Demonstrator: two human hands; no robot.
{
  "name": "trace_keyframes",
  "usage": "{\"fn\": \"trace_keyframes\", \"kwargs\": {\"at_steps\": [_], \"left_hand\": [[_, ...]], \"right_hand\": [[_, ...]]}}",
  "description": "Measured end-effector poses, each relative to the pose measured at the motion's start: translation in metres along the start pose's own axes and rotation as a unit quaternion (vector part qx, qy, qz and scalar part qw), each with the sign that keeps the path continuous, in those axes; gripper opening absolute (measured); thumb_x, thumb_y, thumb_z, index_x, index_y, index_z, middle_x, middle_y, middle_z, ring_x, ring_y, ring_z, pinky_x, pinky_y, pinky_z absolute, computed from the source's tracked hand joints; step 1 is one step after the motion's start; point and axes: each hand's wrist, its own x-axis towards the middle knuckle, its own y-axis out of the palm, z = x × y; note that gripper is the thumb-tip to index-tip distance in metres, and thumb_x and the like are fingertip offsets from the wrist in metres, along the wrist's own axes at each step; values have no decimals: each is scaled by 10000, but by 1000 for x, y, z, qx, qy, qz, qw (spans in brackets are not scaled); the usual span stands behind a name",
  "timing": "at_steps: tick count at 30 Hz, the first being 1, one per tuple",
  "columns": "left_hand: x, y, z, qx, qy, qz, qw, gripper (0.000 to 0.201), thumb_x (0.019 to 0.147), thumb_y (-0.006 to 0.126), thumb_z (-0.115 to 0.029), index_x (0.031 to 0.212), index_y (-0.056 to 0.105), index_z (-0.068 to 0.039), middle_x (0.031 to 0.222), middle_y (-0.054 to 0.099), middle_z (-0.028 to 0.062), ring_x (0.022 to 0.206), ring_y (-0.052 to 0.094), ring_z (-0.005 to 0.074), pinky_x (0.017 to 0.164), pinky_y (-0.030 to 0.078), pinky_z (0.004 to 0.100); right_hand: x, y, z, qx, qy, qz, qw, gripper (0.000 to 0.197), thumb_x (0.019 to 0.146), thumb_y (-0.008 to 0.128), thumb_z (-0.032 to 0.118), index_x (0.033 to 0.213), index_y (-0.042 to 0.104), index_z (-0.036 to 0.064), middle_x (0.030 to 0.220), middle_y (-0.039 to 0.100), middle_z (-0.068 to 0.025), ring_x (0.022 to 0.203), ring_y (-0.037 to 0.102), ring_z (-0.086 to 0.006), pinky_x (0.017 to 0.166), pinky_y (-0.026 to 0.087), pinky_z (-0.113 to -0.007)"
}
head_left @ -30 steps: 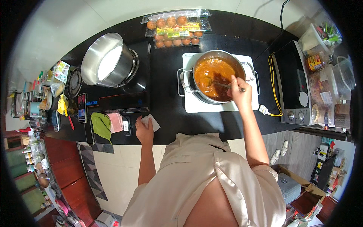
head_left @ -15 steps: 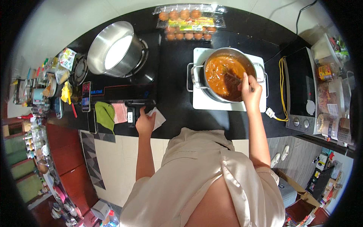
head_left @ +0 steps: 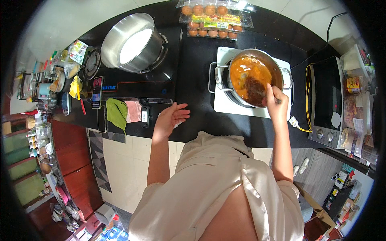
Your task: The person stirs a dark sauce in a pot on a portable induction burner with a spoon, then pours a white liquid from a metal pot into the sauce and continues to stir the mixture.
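Observation:
On the right, a steel pot (head_left: 277, 66) of orange-brown sauce (head_left: 257, 66) stands on a white portable cooktop (head_left: 225, 105). My right hand (head_left: 277, 102) is closed round the handle of a stirring utensil at the pot's near right rim. Its head is sunk in the sauce beside a darker brown patch, so its kind is hidden. Over the counter's front edge, my left hand (head_left: 172, 119) is turned partly palm up with the fingers stretched out, holding nothing. A white tissue (head_left: 180, 121) lies mostly hidden beneath it.
A large steel pot (head_left: 108, 48) with white contents sits on the black gas stove (head_left: 171, 76). Left of my hand are a green cloth (head_left: 116, 115), a pink cloth (head_left: 133, 111) and a phone (head_left: 97, 92). Egg cartons (head_left: 215, 22) stand behind; a microwave (head_left: 325, 100) is at right.
My left hand has lifted and turned from back-up beside the tissue to palm partly up, fingers spread. My right hand has shifted the utensil toward the pot's near right side.

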Motion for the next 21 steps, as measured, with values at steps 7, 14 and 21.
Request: {"fn": "trace_keyframes", "kwargs": {"at_steps": [7,14,21], "left_hand": [[31,22,26,-48,-9,59,997,335,998,530,-328,748,574,-110,615,568,19,562,564,139,552,457,264],[51,34,40,-21,6,90,996,368,975,568,-360,705,445,-142,619,459,3,475,389,88,458,307,244],[62,58,51,187,84,-10,979,307,965,553,-198,1236,512,-59,929,625,78,667,616,135,544,472,242]], "right_hand": [[19,-1,-14,-12,23,-45,999,400,971,586,234,651,601,-6,536,585,-71,472,544,-101,456,408,-281],[4,-27,6,25,73,-8,997,366,955,619,234,694,649,-22,518,584,-53,458,565,-91,452,425,-245],[14,-30,12,6,24,-98,995,348,953,619,199,683,639,-19,532,592,-59,480,578,-77,455,434,-240]]}}
